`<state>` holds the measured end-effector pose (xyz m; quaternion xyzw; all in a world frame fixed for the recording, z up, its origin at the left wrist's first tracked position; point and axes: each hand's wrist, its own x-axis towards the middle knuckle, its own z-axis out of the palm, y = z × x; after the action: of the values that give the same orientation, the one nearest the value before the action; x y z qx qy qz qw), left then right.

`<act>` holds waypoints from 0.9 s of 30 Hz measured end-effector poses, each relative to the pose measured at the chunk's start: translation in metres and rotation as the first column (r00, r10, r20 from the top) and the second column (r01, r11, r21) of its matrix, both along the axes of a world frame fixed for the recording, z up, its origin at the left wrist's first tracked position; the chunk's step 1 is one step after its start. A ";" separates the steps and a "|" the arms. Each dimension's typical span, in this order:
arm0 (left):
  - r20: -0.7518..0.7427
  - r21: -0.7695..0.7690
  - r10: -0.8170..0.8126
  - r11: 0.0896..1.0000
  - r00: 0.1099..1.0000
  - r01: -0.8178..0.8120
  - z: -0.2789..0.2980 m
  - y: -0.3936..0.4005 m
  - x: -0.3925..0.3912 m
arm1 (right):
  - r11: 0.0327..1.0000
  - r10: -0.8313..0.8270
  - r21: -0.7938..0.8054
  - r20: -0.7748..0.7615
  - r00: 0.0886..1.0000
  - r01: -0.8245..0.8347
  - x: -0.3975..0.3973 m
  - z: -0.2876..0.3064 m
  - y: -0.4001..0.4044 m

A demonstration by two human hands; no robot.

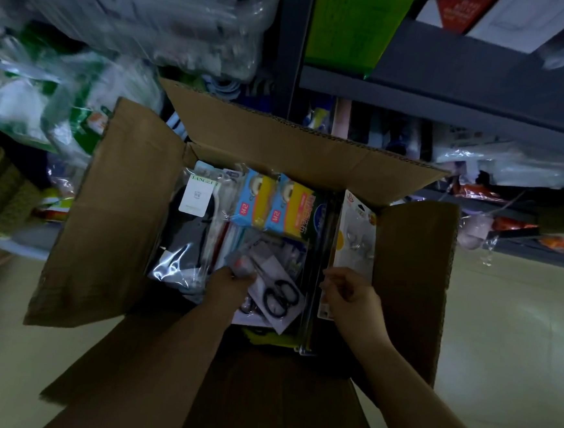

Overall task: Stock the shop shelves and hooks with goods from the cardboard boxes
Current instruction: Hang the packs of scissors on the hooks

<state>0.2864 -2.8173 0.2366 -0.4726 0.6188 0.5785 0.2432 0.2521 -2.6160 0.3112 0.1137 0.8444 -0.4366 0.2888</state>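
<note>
While the box [232,142] stands open on the floor below the shelves [452,92], both hands are down inside it, sorting through the goods. The left hand [231,282] has its fingers curled round the top edge of a scissors pack [276,294], pinching the card, probably to lift it clear of the packs beneath. The right hand [348,291] sits at the lower end of a hook card [355,233] that leans upright against the box's right wall; its fingers are curled, but whether they actually grip the card or only rest beside it I cannot tell. Standing the flat cards on edge lets each one be seen and pulled singly. Two sponge packs [274,206] lie side by side at the far end, and a clear bag with dark contents [188,226] fills the left side. All four flaps are folded outward, which keeps the opening free for both arms. Nothing is out of the box yet, so stocking from it seems at the picking stage; the scissors pack looks to be the next item bound for a hook
</note>
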 end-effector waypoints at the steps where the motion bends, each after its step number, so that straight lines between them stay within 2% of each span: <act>1: -0.018 -0.005 0.019 1.000 1.000 -0.019 0.001 -0.006 0.003 | 1.000 0.014 0.000 -0.004 1.000 -0.014 -0.001 0.001 -0.003; 7: -0.078 0.052 0.096 0.994 0.992 -0.093 0.030 -0.043 0.018 | 0.992 0.124 0.007 -0.013 0.992 -0.124 -0.006 0.007 -0.028; 10: -0.111 0.098 0.140 0.987 0.984 -0.130 0.045 -0.059 0.030 | 0.979 0.206 -0.016 0.123 0.971 -0.205 -0.010 0.006 -0.052; 13: -0.137 0.193 0.168 0.971 0.976 -0.140 0.063 -0.066 0.040 | 0.947 0.320 -0.102 0.264 0.910 -0.303 -0.010 0.001 -0.078; 17: -0.126 0.275 0.194 0.949 0.973 -0.154 0.078 -0.068 0.051 | 0.921 0.321 -0.333 0.354 0.878 -0.203 -0.008 0.004 -0.098; 22: -0.157 0.316 0.202 0.938 0.967 -0.145 0.088 -0.068 0.060 | 0.902 0.398 -0.338 0.413 0.819 -0.267 0.004 0.012 -0.105; 27: -0.116 0.396 0.312 0.885 0.943 -0.245 0.091 -0.071 0.062 | 0.905 0.361 -0.371 0.404 0.841 -0.210 0.010 0.008 -0.117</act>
<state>0.3482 -2.8887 0.3279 -0.4483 0.4409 0.7546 0.1877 0.2616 -2.7333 0.3196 0.0387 0.6783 -0.4758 0.5586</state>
